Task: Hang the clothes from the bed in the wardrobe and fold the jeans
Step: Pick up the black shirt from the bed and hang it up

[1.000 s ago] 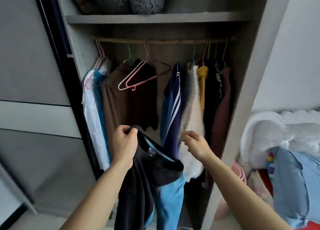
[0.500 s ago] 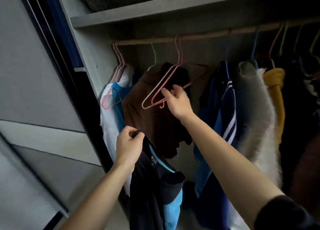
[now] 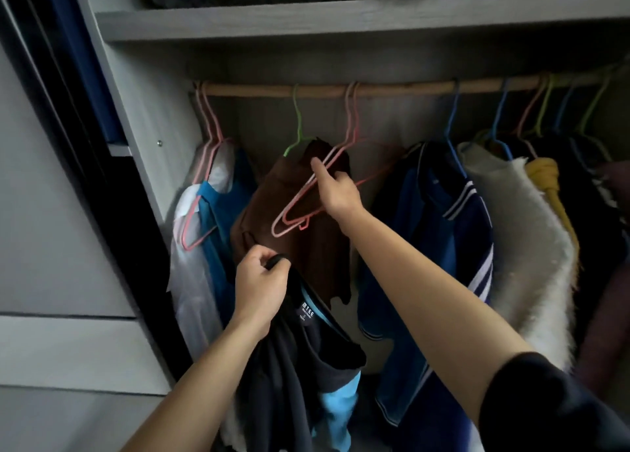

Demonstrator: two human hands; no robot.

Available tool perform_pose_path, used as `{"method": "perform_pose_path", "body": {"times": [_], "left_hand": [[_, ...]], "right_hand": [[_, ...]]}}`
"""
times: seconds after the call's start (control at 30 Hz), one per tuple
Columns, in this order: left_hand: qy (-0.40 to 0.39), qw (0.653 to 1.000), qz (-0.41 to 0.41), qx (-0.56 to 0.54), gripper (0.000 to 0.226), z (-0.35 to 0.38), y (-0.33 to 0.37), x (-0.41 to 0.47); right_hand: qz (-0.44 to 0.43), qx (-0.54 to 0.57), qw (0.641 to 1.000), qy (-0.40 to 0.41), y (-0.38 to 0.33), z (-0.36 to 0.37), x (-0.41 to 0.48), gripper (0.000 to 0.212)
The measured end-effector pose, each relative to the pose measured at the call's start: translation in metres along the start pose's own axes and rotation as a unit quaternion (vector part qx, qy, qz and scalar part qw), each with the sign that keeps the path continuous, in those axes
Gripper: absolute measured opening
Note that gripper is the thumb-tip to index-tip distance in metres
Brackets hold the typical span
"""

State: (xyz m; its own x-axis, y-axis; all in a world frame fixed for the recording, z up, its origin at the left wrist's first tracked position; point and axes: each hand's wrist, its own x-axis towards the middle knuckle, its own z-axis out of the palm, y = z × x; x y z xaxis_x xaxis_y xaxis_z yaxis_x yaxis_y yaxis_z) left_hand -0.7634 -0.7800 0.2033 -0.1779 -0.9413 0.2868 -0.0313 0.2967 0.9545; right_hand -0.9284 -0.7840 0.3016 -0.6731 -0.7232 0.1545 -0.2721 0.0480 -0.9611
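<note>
Right hand point(image 3: 337, 196): fingers closed on the empty pink hangers point(image 3: 306, 196), which hang from the wardrobe rail point(image 3: 392, 88). Left hand point(image 3: 260, 281): fingers clamp the collar of the black-and-blue shirt point(image 3: 306, 366), held below the hangers, before the brown garment point(image 3: 306, 247).

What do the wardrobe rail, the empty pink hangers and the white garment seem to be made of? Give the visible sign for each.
Rail: probably bare wood or bamboo; tan, matt, slightly uneven.
Empty pink hangers, under the right hand: likely coated wire; thin, smooth, uniformly coloured.
White garment: looks like faux fur or fleece; shaggy, fuzzy edges.
</note>
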Motion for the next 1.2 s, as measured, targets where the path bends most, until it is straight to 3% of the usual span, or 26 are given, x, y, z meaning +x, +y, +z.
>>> {"method": "perform_pose_path", "body": {"times": [0.17,0.23,0.37,0.57,0.7,0.97,1.13,1.2], "left_hand": [[-0.029,0.999,0.007,-0.021,0.007,-0.021,-0.007,0.016],[-0.050,0.998,0.000,-0.031,0.007,-0.028,-0.010,0.021],[-0.107,0.993,-0.021,-0.052,0.005,-0.034,-0.016,0.022],[-0.166,0.983,-0.043,-0.060,0.011,-0.027,-0.020,0.011],[-0.199,0.976,-0.050,-0.067,0.010,-0.021,-0.021,0.004],[-0.176,0.982,-0.039,-0.061,0.012,-0.008,-0.011,-0.005],[-0.151,0.987,-0.028,-0.044,0.013,-0.003,-0.003,-0.019],[-0.144,0.989,-0.029,-0.029,0.013,0.000,0.000,-0.026]], "right_hand": [[-0.010,-0.065,0.994,0.091,-0.003,0.013,0.006,0.039],[-0.015,-0.075,0.987,0.142,-0.002,0.016,0.002,0.032],[-0.051,-0.096,0.966,0.234,-0.006,-0.002,-0.014,0.036],[-0.083,-0.067,0.969,0.221,-0.014,-0.061,-0.026,0.045],[-0.064,-0.022,0.977,0.203,-0.020,-0.083,-0.030,0.038],[-0.096,0.033,0.982,0.157,-0.045,-0.086,-0.033,0.037],[-0.127,-0.050,0.967,0.214,0.026,-0.082,-0.084,0.027],[-0.098,-0.064,0.970,0.214,0.071,-0.083,-0.114,0.033]]}}
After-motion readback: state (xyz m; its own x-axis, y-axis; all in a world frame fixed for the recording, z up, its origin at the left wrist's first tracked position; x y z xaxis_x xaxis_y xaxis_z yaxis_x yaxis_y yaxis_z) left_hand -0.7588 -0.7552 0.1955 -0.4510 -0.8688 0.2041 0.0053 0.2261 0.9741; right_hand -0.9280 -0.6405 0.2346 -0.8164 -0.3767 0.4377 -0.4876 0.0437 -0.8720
